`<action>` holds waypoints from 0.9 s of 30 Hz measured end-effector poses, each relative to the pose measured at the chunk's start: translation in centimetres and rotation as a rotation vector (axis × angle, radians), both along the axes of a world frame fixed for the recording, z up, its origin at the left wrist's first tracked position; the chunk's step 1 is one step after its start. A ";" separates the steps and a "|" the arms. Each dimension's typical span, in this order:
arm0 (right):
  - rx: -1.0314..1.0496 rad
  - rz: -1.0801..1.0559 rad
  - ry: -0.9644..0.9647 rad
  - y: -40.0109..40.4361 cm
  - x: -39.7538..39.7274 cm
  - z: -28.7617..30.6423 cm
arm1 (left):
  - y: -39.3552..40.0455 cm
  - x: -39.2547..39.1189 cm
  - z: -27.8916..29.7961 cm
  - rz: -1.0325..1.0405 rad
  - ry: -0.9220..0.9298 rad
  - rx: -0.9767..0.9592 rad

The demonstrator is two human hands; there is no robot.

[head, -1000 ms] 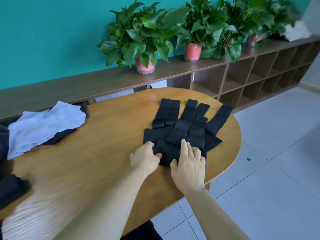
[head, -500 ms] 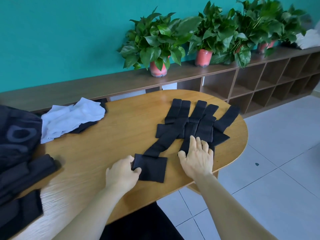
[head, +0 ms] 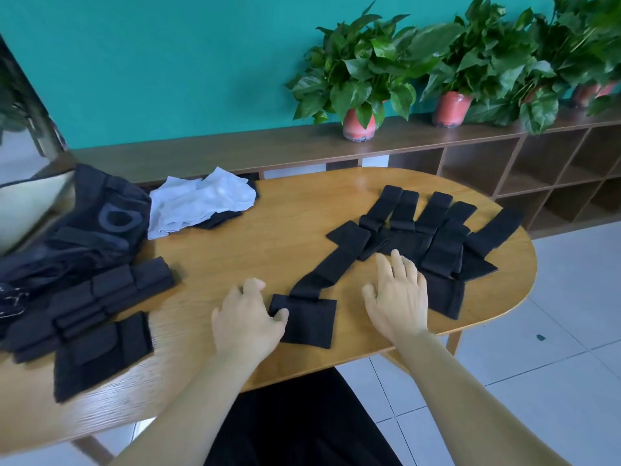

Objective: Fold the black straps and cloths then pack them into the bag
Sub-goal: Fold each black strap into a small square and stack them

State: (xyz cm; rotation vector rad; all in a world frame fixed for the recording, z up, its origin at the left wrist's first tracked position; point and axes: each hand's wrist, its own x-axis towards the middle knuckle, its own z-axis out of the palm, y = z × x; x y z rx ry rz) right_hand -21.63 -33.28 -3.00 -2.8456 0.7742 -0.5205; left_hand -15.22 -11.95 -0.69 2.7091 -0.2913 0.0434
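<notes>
One long black strap [head: 331,264] lies stretched across the wooden table [head: 235,250], running from the pile toward me. My left hand [head: 247,317] pinches the left corner of its square end pad [head: 309,322]. My right hand [head: 396,294] is flat with its fingers apart, at the near edge of the pile of black straps [head: 437,237], holding nothing. Several folded black straps [head: 94,307] lie at the table's left end. Behind them sits the black bag [head: 87,227], slumped, with a grey logo.
A crumpled white cloth [head: 201,200] lies over a dark piece at the back left. Behind the table runs a low wooden shelf [head: 470,163] with potted plants [head: 358,85]. The table's rounded right end [head: 527,264] borders white tiled floor. My dark-clothed lap is under the near edge.
My left hand has drawn one strap out of the pile, leftward and toward me, stretching it out. My right hand stayed by the pile. The view swung left, showing the bag and folded straps.
</notes>
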 end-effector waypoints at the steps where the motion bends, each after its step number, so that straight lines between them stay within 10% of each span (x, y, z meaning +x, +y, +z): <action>1: -0.007 0.065 -0.050 0.8 0.5 0.2 | 0.0 0.0 0.2 -0.042 -0.078 0.030; 10: 0.080 0.122 0.144 0.3 5.1 0.7 | -0.5 1.5 -0.8 -0.698 -0.037 0.171; 27: 0.017 0.191 0.131 1.8 6.3 1.3 | 3.8 1.3 -3.4 -0.545 -0.225 0.079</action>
